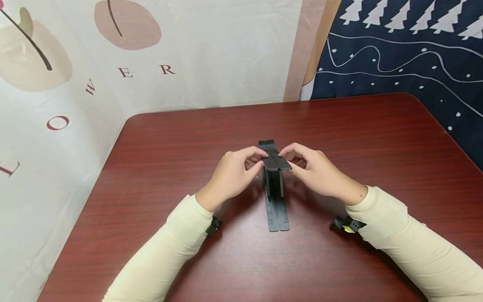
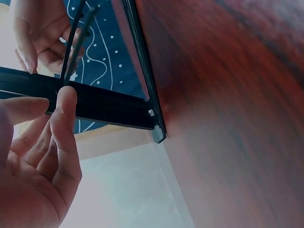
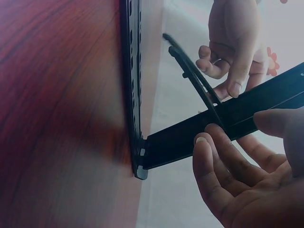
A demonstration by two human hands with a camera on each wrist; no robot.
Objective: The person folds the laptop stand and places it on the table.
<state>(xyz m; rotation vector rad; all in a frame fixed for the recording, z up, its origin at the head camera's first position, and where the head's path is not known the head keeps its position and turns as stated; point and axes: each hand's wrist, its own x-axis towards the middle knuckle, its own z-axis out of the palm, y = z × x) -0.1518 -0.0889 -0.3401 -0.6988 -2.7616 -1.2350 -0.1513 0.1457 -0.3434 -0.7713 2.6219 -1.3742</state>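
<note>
A black folding stand (image 1: 278,162) stands at the middle of the table, its slotted base (image 1: 278,220) flat on the wood. Its upper panel slants up from a hinge at the far end of the base. Left hand (image 1: 233,173) pinches the panel's left edge between thumb and fingers. On the opposite edge, right hand (image 1: 318,171) pinches likewise. Thin support legs (image 3: 195,78) hang from the panel's underside in the right wrist view; their free ends are apart from the slotted base strip (image 3: 134,71).
The reddish-brown table (image 1: 170,147) has rounded far corners. Behind it hang a pale printed cloth (image 1: 226,54) and a dark blue cloth (image 1: 388,63) with white trees. Black wrist straps (image 1: 347,224) show under the cream sleeves (image 1: 396,226).
</note>
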